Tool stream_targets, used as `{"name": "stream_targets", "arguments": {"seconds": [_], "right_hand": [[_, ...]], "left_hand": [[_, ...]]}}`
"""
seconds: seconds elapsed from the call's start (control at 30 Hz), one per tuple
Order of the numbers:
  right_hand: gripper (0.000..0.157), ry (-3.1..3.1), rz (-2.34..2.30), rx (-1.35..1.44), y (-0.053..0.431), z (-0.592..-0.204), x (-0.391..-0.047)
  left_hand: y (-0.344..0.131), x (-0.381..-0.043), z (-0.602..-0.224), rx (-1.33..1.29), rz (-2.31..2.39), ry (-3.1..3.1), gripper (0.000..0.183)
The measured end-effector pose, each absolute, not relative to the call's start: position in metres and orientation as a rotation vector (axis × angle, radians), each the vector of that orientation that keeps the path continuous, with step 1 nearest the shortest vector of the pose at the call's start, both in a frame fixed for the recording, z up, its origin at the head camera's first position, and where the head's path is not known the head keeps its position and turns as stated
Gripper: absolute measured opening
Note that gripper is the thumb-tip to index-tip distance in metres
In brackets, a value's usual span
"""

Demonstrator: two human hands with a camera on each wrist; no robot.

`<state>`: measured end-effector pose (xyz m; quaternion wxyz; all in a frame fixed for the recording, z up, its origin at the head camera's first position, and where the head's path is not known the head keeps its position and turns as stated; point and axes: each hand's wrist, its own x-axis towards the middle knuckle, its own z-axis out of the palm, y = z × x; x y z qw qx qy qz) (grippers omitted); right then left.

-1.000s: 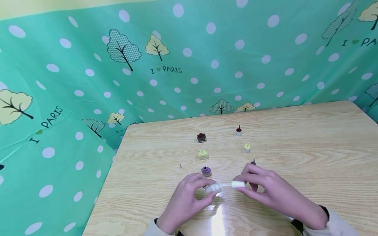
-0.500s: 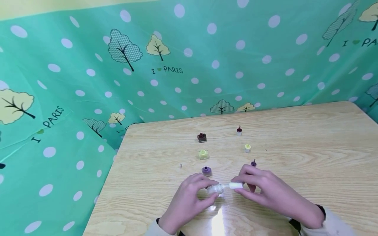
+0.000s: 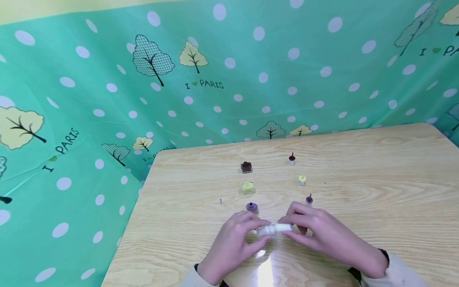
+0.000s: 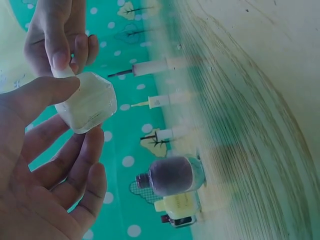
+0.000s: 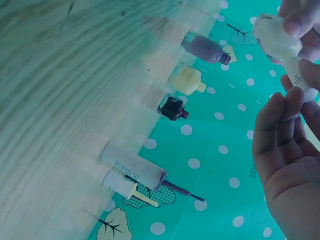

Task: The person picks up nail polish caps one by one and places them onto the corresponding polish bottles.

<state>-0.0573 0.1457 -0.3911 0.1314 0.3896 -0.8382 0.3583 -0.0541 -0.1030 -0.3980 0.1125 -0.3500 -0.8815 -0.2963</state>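
Observation:
Between thumb and fingers, my left hand [image 3: 234, 243] holds a nail polish bottle [image 4: 92, 102] with clear glass and whitish contents, tilted on its side above the table. My right hand [image 3: 313, 229] pinches a white brush cap [image 3: 284, 227], whose end meets the bottle's neck; the brush is out of sight. Just beyond my left hand stands an uncapped purple polish bottle [image 3: 252, 207]. A cap with a purple brush [image 3: 309, 199] stands brush-up behind my right hand, partly hidden by it in the head view.
Farther back are an open yellow bottle [image 3: 248, 187] and a dark red bottle [image 3: 246, 167]. To their right stand a yellow-brushed cap [image 3: 302, 180] and a dark red-brushed cap [image 3: 292, 159]. A tiny scrap [image 3: 220, 201] lies left on the wooden table [image 3: 172, 223]; a green curtain [image 3: 215, 79] hangs behind.
Both hands have come together. The brush, visible earlier between cap and bottle, has gone into the bottle, and the cap now meets the neck. The standing bottles and caps have stayed put.

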Motion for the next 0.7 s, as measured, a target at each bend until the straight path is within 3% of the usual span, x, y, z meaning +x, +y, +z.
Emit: {"name": "stream_targets", "arguments": {"seconds": [0.7], "right_hand": [[0.011, -2.482, 0.980, 1.105, 0.1433, -0.3930, -0.0575]], "left_hand": [[-0.0963, -0.0530, -0.3915, -1.067, -0.648, -2.596, 0.027]]}}
